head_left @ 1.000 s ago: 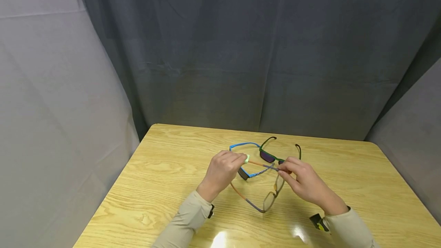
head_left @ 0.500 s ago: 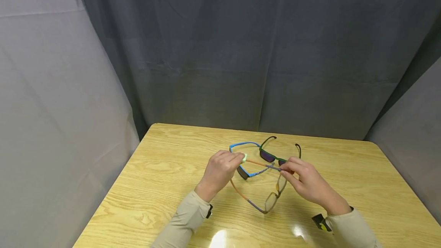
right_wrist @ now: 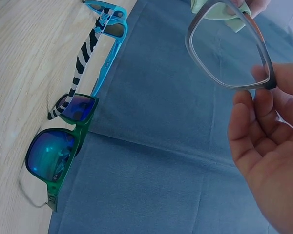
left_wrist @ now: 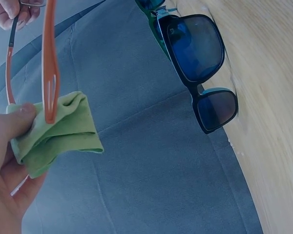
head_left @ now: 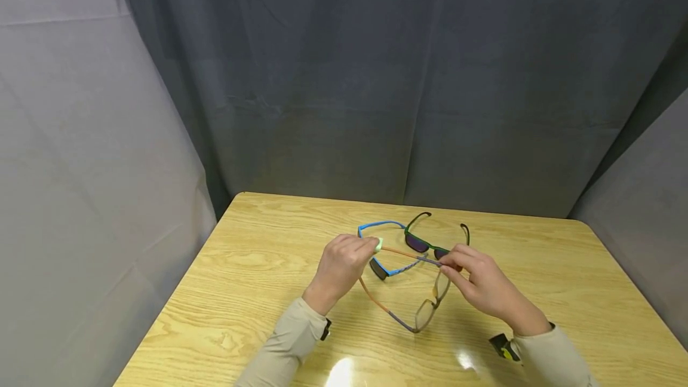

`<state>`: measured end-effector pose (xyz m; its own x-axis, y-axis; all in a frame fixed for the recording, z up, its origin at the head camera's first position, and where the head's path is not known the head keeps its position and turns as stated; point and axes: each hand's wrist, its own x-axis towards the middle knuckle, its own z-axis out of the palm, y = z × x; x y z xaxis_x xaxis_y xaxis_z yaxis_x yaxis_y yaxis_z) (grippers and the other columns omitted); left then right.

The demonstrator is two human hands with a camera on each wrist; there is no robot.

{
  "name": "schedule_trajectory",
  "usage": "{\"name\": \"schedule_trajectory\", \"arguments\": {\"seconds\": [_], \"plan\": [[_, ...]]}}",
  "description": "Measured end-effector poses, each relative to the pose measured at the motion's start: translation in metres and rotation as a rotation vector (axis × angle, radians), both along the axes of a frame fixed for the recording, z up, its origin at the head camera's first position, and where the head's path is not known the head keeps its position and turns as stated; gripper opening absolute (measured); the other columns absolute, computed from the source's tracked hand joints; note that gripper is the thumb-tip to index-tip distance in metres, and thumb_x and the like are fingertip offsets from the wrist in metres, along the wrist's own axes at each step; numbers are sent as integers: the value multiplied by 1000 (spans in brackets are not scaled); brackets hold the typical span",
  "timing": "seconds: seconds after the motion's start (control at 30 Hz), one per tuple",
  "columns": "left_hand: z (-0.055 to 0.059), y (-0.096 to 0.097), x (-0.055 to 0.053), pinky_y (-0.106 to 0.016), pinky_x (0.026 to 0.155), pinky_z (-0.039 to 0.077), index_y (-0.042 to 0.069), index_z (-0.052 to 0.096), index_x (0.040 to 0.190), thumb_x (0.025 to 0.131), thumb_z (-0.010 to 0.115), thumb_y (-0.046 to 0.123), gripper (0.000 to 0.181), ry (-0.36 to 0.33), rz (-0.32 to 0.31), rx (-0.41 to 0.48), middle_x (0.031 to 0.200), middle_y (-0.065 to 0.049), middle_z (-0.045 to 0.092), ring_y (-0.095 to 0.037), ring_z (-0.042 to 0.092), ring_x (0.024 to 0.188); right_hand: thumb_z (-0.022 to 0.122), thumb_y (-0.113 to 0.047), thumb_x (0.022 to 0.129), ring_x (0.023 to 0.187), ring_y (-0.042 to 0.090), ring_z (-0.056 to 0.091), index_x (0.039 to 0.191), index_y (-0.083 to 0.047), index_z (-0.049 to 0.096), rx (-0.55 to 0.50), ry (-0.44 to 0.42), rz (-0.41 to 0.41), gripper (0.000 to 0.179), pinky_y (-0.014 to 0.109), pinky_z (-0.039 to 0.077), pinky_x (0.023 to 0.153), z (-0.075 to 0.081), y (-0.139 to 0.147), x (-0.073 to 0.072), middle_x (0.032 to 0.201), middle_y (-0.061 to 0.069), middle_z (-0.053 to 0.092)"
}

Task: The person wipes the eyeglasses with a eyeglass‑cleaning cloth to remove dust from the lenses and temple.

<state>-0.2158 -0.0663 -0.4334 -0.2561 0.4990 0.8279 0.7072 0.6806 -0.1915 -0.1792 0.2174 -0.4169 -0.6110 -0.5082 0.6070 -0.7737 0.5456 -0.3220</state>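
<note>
Clear-lensed eyeglasses (head_left: 424, 315) with orange and dark temples are held up over the table, temples spread. My left hand (head_left: 344, 264) pinches a folded green cloth (left_wrist: 58, 134) around the tip end of one temple. The other orange temple (left_wrist: 49, 73) hangs free in front of the cloth in the left wrist view. At the frame's corner, near the hinge, my right hand (head_left: 481, 282) pinches the eyeglasses between thumb and fingers. One grey lens rim (right_wrist: 212, 78) shows beside those fingers in the right wrist view; the temple tip is hidden in the cloth.
Behind the hands, blue sunglasses (head_left: 381, 224) with a zebra-striped temple (right_wrist: 83, 61) lie on the wooden table (head_left: 258, 243). Green-framed sunglasses (head_left: 416, 243) lie right against them, temples pointing to the back. A dark grey curtain (head_left: 322, 94) hangs beyond the table's back edge.
The hands have drawn slightly apart: the left with the cloth a little left, the right with the eyeglasses a little right. More of the orange temple shows between them.
</note>
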Motion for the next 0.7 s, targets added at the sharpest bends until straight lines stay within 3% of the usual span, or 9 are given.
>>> {"name": "schedule_trajectory", "arguments": {"seconds": [0.7], "plan": [[-1,-8,-5,-22,70,53,11,72,88,81,73,11,6,4,25,32,81,3,72,-7,67,70,69,10,77,70,2,46,89,-17,65,-20,10,-22,30,14,37,52,0,7,3,82,-14,52]]}}
